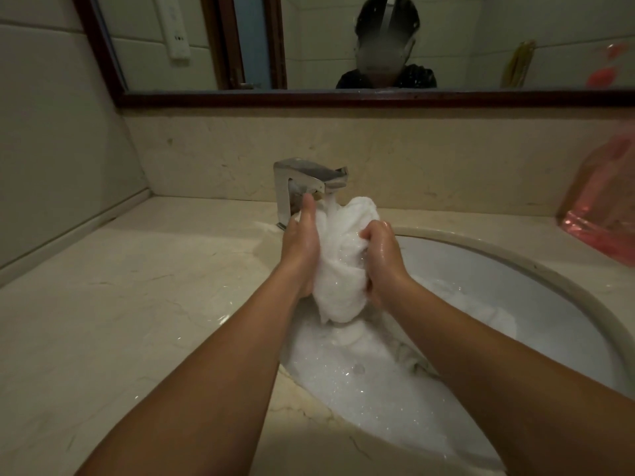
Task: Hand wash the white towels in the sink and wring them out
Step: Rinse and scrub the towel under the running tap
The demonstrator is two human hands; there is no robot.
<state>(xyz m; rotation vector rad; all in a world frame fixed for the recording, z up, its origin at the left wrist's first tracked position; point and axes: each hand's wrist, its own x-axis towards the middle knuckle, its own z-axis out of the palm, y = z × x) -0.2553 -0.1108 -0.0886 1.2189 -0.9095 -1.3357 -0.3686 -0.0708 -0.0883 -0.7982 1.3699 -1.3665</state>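
Observation:
A wet white towel (340,255) is bunched up above the sink (536,269), right under the chrome faucet (302,180), whose water stream falls onto it. My left hand (300,249) holds its left side, thumb pointing up toward the spout. My right hand (381,259) grips its right side with curled fingers. The towel's lower end hangs toward foamy water in the basin. More white cloth (481,314) lies soaking in the suds below.
A beige marble counter (137,304) surrounds the oval basin. A pink plastic bag (604,201) stands on the counter at the right. A dark-framed mirror (343,97) runs along the wall behind the faucet.

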